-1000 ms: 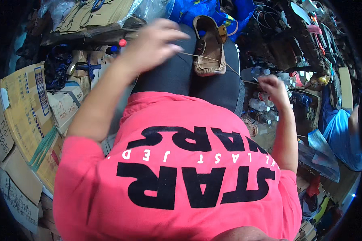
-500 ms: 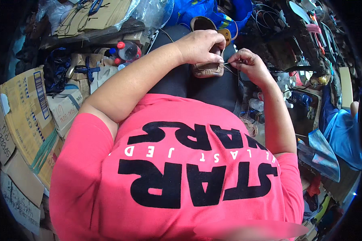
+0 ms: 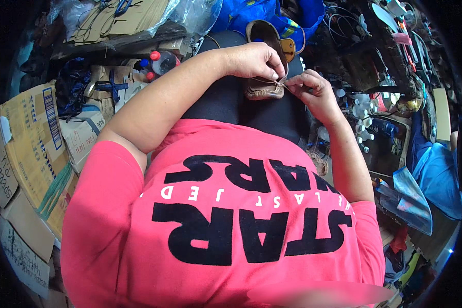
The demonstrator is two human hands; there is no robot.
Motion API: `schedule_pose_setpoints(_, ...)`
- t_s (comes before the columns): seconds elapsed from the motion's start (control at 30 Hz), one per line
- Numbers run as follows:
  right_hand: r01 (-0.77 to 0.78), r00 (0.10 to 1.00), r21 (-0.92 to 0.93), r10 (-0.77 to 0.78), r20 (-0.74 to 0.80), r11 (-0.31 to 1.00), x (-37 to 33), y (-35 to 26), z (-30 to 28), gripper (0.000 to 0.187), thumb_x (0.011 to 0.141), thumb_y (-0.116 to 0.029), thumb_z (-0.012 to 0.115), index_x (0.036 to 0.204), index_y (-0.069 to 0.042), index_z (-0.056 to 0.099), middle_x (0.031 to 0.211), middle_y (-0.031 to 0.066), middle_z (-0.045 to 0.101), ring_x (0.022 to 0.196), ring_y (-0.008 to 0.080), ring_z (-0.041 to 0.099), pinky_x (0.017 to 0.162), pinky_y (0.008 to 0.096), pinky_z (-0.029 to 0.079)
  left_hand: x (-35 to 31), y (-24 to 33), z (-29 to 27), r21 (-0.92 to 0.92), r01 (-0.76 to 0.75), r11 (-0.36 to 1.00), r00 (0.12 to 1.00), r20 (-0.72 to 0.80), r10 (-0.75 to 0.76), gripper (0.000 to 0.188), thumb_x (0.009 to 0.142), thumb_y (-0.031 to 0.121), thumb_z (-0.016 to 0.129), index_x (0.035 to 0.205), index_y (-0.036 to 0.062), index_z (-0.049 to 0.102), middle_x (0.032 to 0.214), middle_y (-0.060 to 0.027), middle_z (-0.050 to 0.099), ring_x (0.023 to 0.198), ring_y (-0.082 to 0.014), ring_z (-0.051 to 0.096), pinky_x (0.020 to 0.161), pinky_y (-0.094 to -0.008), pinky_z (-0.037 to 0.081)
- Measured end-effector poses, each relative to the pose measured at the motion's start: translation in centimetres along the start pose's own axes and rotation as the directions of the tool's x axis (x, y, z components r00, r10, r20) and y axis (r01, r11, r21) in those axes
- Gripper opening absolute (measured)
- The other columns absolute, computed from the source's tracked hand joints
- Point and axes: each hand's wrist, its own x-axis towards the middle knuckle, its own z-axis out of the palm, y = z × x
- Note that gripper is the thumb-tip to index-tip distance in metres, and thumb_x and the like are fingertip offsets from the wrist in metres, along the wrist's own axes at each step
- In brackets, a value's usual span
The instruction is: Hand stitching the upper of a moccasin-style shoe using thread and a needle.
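Note:
A brown leather shoe lies on my dark-trousered lap, its toe toward me and its opening away. Pale stitching runs around the toe seam. Over the shoe, my left hand has thumb and finger closed in a pinch on a thin thread. My right hand, just right of the toe, also pinches the thread close to the seam. The two sets of fingertips are almost touching. Whether a needle is among them is too small to tell. A tan leather flap with holes sticks out at the shoe's right side.
Beyond my knees sits a blue bag. Cardboard boxes and a red-capped bottle stand to the left. Several small bottles lie right of my right forearm. Flat cardboard is stacked at the far left.
My right hand has moved left to the shoe's toe. My left hand has lifted slightly off the toe, uncovering more of the seam. Thread now spans across the shoe.

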Motion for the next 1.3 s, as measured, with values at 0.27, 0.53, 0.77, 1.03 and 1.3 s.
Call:
schedule_pose_setpoints(0.27, 0.062, 0.998, -0.245, -0.055, 0.037, 0.967, -0.3, -3.0, -0.3, 0.020, 0.077, -0.001, 0.067, 0.094, -0.011, 0.071, 0.082, 0.0084, 0.058, 0.077, 0.0250, 0.061, 0.068, 0.0320, 0.049, -0.1, 0.1, -0.1, 0.113, -0.024, 0.993, 0.996, 0.086, 0.015, 0.028, 0.082, 0.011, 0.062, 0.110, 0.0108, 0.069, 0.084, -0.0076, 0.053, 0.085, -0.0197, 0.053, 0.080, -0.0311, 0.042)
schedule_pose_setpoints(0.53, 0.382, 0.915, -0.645, -0.172, 0.365, 0.662, 2.1, -6.3, -0.6, 0.016, 0.077, -0.006, 0.057, 0.087, -0.009, 0.069, 0.087, 0.0118, 0.058, 0.080, 0.0322, 0.061, 0.072, 0.0421, 0.049, -0.6, 0.5, 0.0, 0.258, -0.068, 0.964, 0.994, 0.095, 0.044, 0.025, 0.080, 0.010, 0.063, 0.104, 0.0097, 0.070, 0.086, -0.0104, 0.054, 0.089, -0.0237, 0.055, 0.082, -0.0335, 0.043)
schedule_pose_setpoints(0.77, 0.324, 0.936, -0.619, -0.149, 0.319, 0.715, 1.8, -5.6, 0.7, 0.017, 0.073, -0.005, 0.057, 0.087, -0.007, 0.067, 0.084, 0.0134, 0.057, 0.082, 0.0319, 0.060, 0.075, 0.0409, 0.048, -0.4, -1.0, 0.1, 0.321, -0.089, 0.943, 0.993, -0.047, 0.110, 0.022, 0.069, 0.005, 0.072, 0.090, 0.0092, 0.070, 0.089, -0.0096, 0.057, 0.089, -0.0270, 0.059, 0.078, -0.0366, 0.047)
schedule_pose_setpoints(1.03, 0.151, 0.984, -0.399, -0.100, 0.147, 0.904, 2.3, -3.3, 1.5, 0.012, 0.078, -0.004, 0.063, 0.090, -0.005, 0.068, 0.083, 0.0135, 0.060, 0.075, 0.0316, 0.062, 0.067, 0.0378, 0.049, -0.8, -0.6, 1.0, 0.415, -0.105, 0.904, 0.939, -0.257, 0.227, 0.021, 0.065, 0.009, 0.075, 0.085, 0.0086, 0.067, 0.091, -0.0090, 0.056, 0.088, -0.0283, 0.059, 0.076, -0.0358, 0.048)
schedule_pose_setpoints(1.3, -0.253, 0.966, 0.886, 0.156, 0.207, 0.389, -3.7, 1.1, -4.3, 0.024, 0.096, -0.024, 0.052, 0.107, -0.004, 0.059, 0.063, -0.0045, 0.048, 0.051, 0.0026, 0.044, 0.053, 0.0182, 0.035, -9.3, 2.2, 2.1, 0.485, 0.118, 0.867, 0.966, -0.257, 0.012, 0.029, 0.077, 0.010, 0.066, 0.105, 0.0060, 0.060, 0.095, -0.0151, 0.063, 0.090, -0.0329, 0.062, 0.079, -0.0407, 0.049)
